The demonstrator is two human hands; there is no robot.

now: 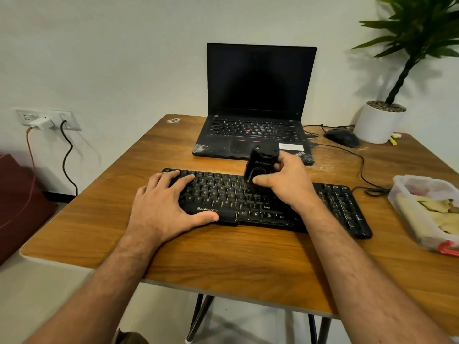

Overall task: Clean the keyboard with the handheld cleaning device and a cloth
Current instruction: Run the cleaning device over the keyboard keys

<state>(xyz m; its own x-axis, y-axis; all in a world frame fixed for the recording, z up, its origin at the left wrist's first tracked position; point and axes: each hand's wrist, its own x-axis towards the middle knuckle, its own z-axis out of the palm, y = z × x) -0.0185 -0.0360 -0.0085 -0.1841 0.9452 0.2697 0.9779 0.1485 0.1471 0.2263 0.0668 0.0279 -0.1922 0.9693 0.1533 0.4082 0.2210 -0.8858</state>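
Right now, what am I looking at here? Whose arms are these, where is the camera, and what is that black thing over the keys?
No machine here: these are a person's two bare arms, filmed by one wide-angle camera worn on their head, looking forward and down. On the wooden table lies a black keyboard. The left hand rests flat on its left end, steadying it. The right hand grips a black handheld cleaning device, held upright with its lower end on the keys. Behind are an open laptop with a dark screen, a mouse and a potted plant. At the right edge stands a plastic container; what it holds is unclear.
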